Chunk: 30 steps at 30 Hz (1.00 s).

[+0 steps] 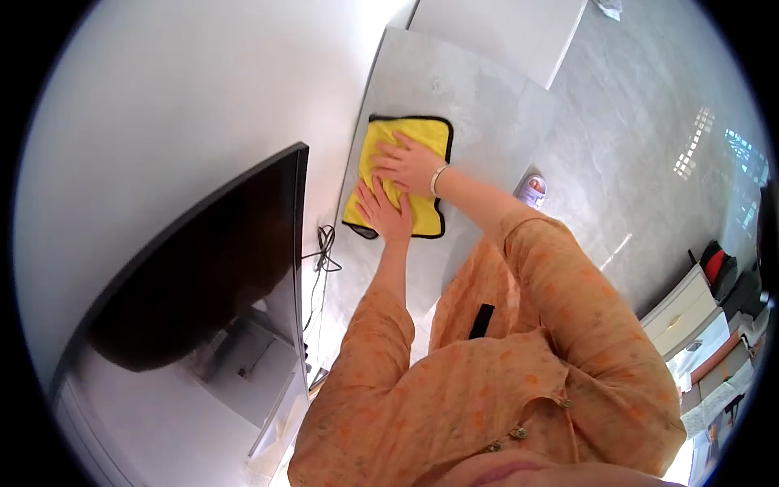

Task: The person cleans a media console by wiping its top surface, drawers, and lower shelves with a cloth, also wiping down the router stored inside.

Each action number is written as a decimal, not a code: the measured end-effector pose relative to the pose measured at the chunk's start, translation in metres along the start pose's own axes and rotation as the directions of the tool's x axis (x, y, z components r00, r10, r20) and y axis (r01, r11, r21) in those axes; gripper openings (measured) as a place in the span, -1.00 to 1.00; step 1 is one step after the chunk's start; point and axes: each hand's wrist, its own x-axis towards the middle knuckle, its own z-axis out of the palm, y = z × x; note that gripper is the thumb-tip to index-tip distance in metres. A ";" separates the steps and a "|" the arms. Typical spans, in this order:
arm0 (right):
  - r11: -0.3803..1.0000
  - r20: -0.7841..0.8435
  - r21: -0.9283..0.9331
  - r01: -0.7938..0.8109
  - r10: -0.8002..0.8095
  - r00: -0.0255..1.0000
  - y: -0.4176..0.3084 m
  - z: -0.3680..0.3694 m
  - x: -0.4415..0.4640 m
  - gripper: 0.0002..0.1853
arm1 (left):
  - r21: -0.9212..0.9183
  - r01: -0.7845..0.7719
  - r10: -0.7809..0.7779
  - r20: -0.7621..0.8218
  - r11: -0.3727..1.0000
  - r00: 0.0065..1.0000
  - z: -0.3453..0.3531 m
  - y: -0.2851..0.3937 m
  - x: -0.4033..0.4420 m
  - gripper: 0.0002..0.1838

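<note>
A yellow cleaning cloth (428, 142) with a black border lies spread on a grey, stone-patterned surface (479, 105). My left hand (385, 213) rests flat on the cloth's lower left part, fingers apart. Just above it, my right hand (410, 165), with a bracelet at the wrist, presses flat on the cloth's middle, its fingers spread. Both hands touch the cloth without gripping it. One lower corner of the cloth is turned, showing a dark grey underside.
A large black television (203, 260) stands to the left, with a tangled black cable (326, 247) beside it. The white wall (219, 81) borders the surface on its left. A white panel (503, 28) adjoins the far end. My shoe (532, 190) shows on the glossy floor (633, 162).
</note>
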 end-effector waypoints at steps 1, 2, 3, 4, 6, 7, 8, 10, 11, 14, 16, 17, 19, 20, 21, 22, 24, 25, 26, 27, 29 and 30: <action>0.999 -0.037 0.026 0.023 -0.022 0.999 -0.003 0.005 0.005 -0.52 | 0.005 -0.009 0.009 -0.002 1.000 1.000 0.004 0.003 0.003 -0.20; 0.997 -0.075 0.053 0.047 -0.043 0.996 -0.003 0.010 0.009 -0.54 | 0.041 0.052 -0.051 -0.033 0.998 0.998 0.010 0.007 0.005 -0.21; 0.997 -0.082 0.058 0.043 -0.039 0.996 0.002 0.009 0.014 -0.54 | 0.077 0.115 -0.110 -0.064 0.990 0.992 0.013 0.011 0.007 -0.23; 0.998 -0.087 0.063 0.003 0.002 0.996 0.009 0.003 0.018 -0.55 | 0.088 0.128 -0.122 -0.065 0.988 0.990 0.015 0.018 0.017 -0.23; 0.997 -0.092 0.070 -0.045 0.051 0.994 0.031 -0.010 0.027 -0.56 | 0.055 0.073 -0.069 -0.057 0.996 0.996 0.013 0.036 0.047 -0.23; 0.995 -0.072 0.033 -0.094 0.097 0.993 0.047 -0.020 0.030 -0.54 | 0.011 0.028 -0.027 -0.054 1.000 0.998 0.009 0.051 0.064 -0.23; 0.990 -0.050 -0.006 -0.141 0.141 0.989 0.063 -0.028 0.033 -0.53 | 0.004 0.004 -0.004 -0.042 1.000 0.999 0.006 0.065 0.084 -0.23; 0.981 -0.091 -0.037 -0.191 0.187 0.978 0.095 -0.038 0.034 -0.50 | -0.009 -0.024 0.024 -0.030 1.000 0.999 0.007 0.086 0.120 -0.23; 0.970 -0.135 -0.064 -0.236 0.226 0.965 0.109 -0.043 0.034 -0.48 | 0.001 -0.081 0.080 -0.057 0.997 0.995 0.011 0.094 0.135 -0.23; 0.931 -0.240 -0.087 -0.354 0.325 0.915 0.139 -0.055 0.027 -0.45 | 0.012 -0.182 0.182 -0.103 0.983 0.978 0.014 0.118 0.170 -0.24; 0.907 -0.232 -0.084 -0.413 0.385 0.893 0.150 -0.066 0.022 -0.45 | 0.023 -0.246 0.247 -0.117 0.969 0.962 0.017 0.129 0.185 -0.27; 0.882 -0.234 -0.082 -0.464 0.436 0.869 0.152 -0.069 0.021 -0.44 | 0.015 -0.249 0.249 -0.109 0.968 0.962 0.018 0.131 0.189 -0.27; 0.862 -0.223 -0.101 -0.497 0.467 0.856 0.148 -0.067 0.020 -0.45 | -0.022 -0.263 0.259 -0.107 0.965 0.960 0.020 0.130 0.191 -0.29; 0.845 -0.236 -0.115 -0.522 0.487 0.841 0.144 -0.066 0.019 -0.45 | -0.014 -0.271 0.269 -0.101 0.962 0.958 0.018 0.130 0.189 -0.28; 0.827 -0.251 -0.130 -0.547 0.506 0.825 0.139 -0.065 0.017 -0.45 | -0.020 -0.279 0.276 -0.101 0.960 0.956 0.016 0.130 0.185 -0.28; 0.822 -0.206 -0.145 -0.550 0.519 0.830 0.133 -0.065 0.012 -0.44 | -0.018 -0.286 0.284 -0.055 0.958 0.957 0.012 0.130 0.178 -0.27; 0.828 -0.204 -0.129 -0.546 0.517 0.831 0.114 -0.062 -0.007 -0.43 | 0.010 -0.326 0.326 -0.009 0.945 0.945 0.009 0.125 0.158 -0.27; 0.837 -0.202 -0.110 -0.535 0.508 0.837 0.104 -0.059 -0.018 -0.43 | 0.010 -0.333 0.333 -0.010 0.943 0.943 0.009 0.121 0.142 -0.27; 0.852 -0.168 -0.089 -0.517 0.498 0.851 0.091 -0.058 -0.030 -0.41 | -0.009 -0.337 0.337 0.018 0.942 0.941 0.008 0.119 0.122 -0.26; 0.864 -0.133 -0.067 -0.500 0.488 0.862 0.076 -0.055 -0.044 -0.39 | -0.028 -0.341 0.342 0.048 0.940 0.938 0.007 0.116 0.101 -0.24; 0.886 -0.081 -0.005 -0.463 0.461 0.884 0.048 -0.042 -0.074 -0.36 | -0.054 -0.336 0.340 0.094 0.940 0.936 0.008 0.110 0.055 -0.21; 0.879 -0.088 -0.008 -0.478 0.475 0.876 0.034 -0.034 -0.089 -0.36 | -0.049 -0.351 0.354 0.099 0.935 0.930 0.012 0.104 0.032 -0.21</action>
